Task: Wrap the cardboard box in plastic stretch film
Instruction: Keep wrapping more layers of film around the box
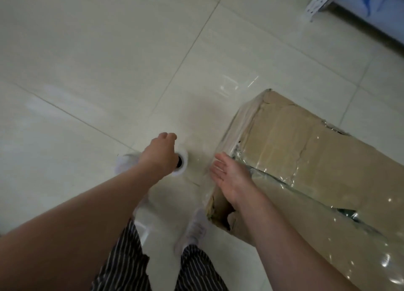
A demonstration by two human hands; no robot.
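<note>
A long brown cardboard box (310, 151) lies on the tiled floor at the right, partly covered in shiny clear film with torn gaps. My left hand (160, 155) grips a roll of stretch film (182, 163) held upright just left of the box's near end; its dark core hole shows beside my knuckles. A clear sheet of film (201, 159) runs from the roll to the box corner. With its fingers straight, my right hand (230, 173) lies flat against the film at that near corner.
Pale floor tiles (98, 61) stretch to the left and behind. My two feet in light shoes (193, 229) stand close to the box's near end. A white perforated metal rack leg (319, 0) and a blue-and-white object stand at the top right.
</note>
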